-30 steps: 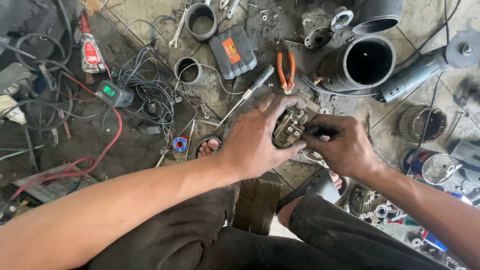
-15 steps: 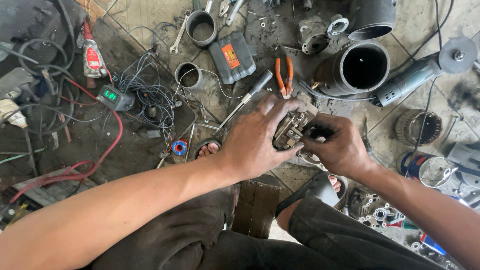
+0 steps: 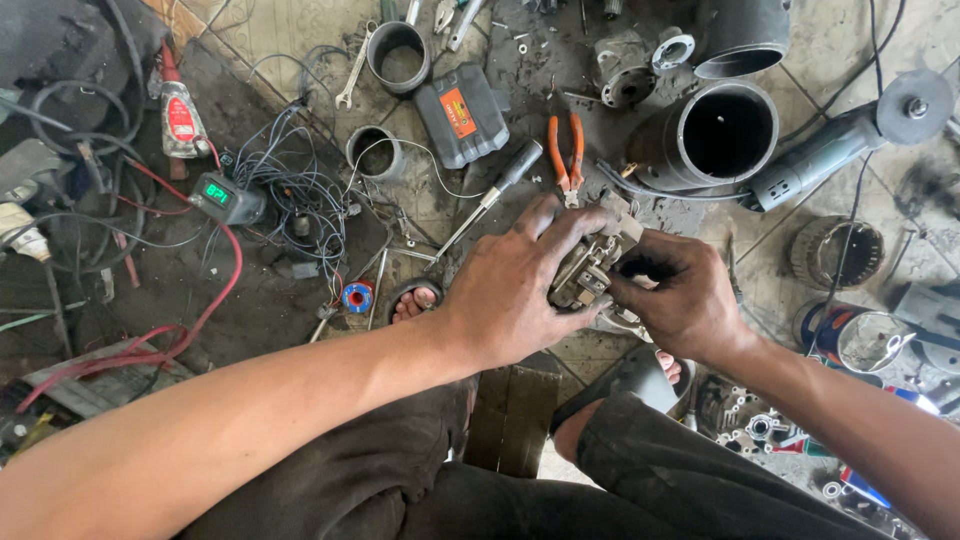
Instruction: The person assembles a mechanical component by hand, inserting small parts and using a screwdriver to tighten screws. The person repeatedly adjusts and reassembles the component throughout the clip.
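Far left: a red-capped squeeze bottle (image 3: 178,112) and a small meter with a green lit display (image 3: 222,196) are seen on the grimy floor, amid tangled wires (image 3: 300,190) and a red cable (image 3: 225,290). Further right, a dark power-tool battery pack (image 3: 462,113), a screwdriver (image 3: 490,197) and orange-handled pliers (image 3: 566,155) lie near but apart from the hands.

The left hand (image 3: 515,285) is wrapped over the small metal assembly (image 3: 590,268), fingers curled across its top and left side, pressed tight on it. The assembly is held centre frame, above the floor, over the knees, between both hands. It is judged rigid, fairly heavy for its bulk, with sharp brackets and a probably greasy surface, so slippage is likely unless the solid outer frame is gripped; thin tabs and protruding parts are better avoided.

The right hand (image 3: 680,300) is closed against the assembly's right side, fingertips pinching something there; whether a small tool or part is pinched cannot be told. The assembly sits mostly in the left palm, its right edge exposed towards the right fingertips.

Right of the hands: a large dark pipe section (image 3: 715,135) and an angle grinder (image 3: 850,140) lie well apart.
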